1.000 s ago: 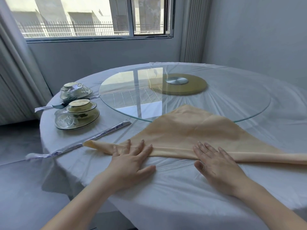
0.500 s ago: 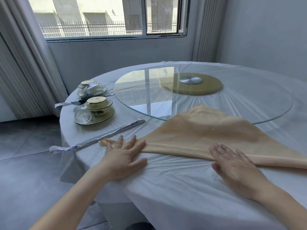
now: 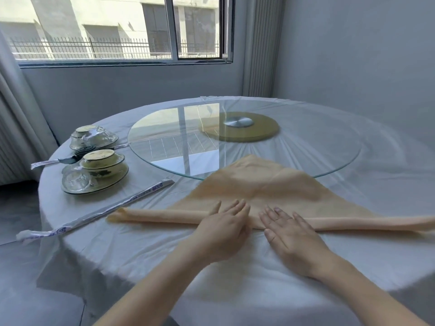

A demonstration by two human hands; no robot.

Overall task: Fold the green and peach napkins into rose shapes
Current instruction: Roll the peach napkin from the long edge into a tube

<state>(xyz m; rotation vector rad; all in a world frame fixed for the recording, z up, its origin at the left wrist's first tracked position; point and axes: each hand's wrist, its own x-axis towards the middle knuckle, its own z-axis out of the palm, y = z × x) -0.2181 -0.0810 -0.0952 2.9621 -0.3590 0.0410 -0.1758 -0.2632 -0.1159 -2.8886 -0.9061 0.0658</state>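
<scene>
The peach napkin (image 3: 259, 184) lies flat on the table (image 3: 235, 274) on the person's side of the glass turntable (image 3: 150, 158). It is folded to a triangle, and its tip seems to reach just under the turntable's near rim. The long edge, farthest from the turntable, is rolled into a narrow band running left to right, and its right end leaves the picture. No green napkin shows.

Both hands rest at the middle of that band, just beside each other. The left hand (image 3: 221, 229) and right hand (image 3: 292, 236) lie flat with straight fingers, fingertips on the roll and palms on the table cover. The grip is wide on both sides, pressing rather than holding.

The cloth looks light, soft and limp, with no stiffness to hold a crease alone. A roll this long probably loosens or goes uneven wherever nothing presses on it. The thin, wrinkled table cover may also slide under the palms. Flat fingers spread along the band suit the rolling best, worked from the middle outward. For coiling the rose, one end of the band is the place to pinch — the left end is in plain reach.

Left of the turntable stand stacked bowls (image 3: 98, 170) and wrapped chopsticks (image 3: 113, 205), well apart from the hands.
</scene>
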